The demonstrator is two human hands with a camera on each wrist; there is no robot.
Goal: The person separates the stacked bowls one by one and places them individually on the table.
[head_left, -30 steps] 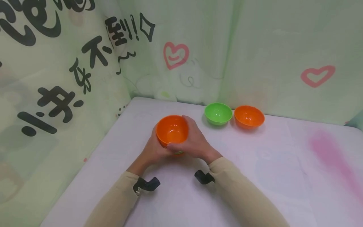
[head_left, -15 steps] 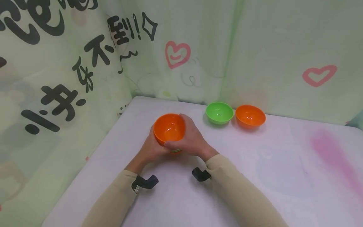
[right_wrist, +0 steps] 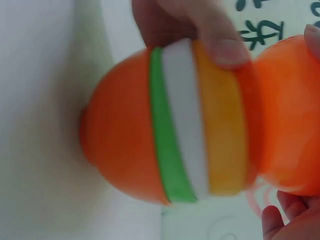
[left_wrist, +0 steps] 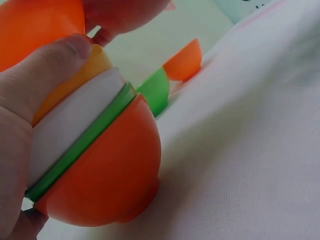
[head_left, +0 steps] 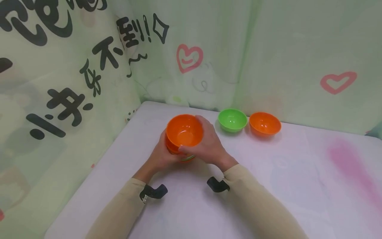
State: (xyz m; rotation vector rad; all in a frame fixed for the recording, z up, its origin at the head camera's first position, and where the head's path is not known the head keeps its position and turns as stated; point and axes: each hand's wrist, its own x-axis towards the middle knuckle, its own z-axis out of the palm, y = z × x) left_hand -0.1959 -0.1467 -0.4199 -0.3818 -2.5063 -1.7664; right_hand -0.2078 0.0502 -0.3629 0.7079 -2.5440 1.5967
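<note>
A stack of nested bowls (left_wrist: 110, 165) stands on the table: orange at the bottom, then green, white and yellow-orange, with another orange-red rim above. My left hand (head_left: 162, 154) grips this stack from the left, its thumb (left_wrist: 55, 62) lying over the upper bowls. Just above the stack, my right hand (head_left: 210, 146) holds an orange bowl (head_left: 184, 131), thumb at the near side and fingers round the far right side. In the right wrist view that bowl (right_wrist: 292, 120) appears tilted beside the stack's top rim, with right-hand fingers (right_wrist: 272, 220) below it.
A green bowl (head_left: 232, 120) and a second orange bowl (head_left: 265, 123) sit side by side at the table's back edge. The white-covered table (head_left: 298, 172) meets a pale green printed curtain (head_left: 268, 49) behind and on the left.
The right hand has raised the top orange bowl slightly up and to the right, so more of the stack's rim shows below it. The left hand stays round the stack.
</note>
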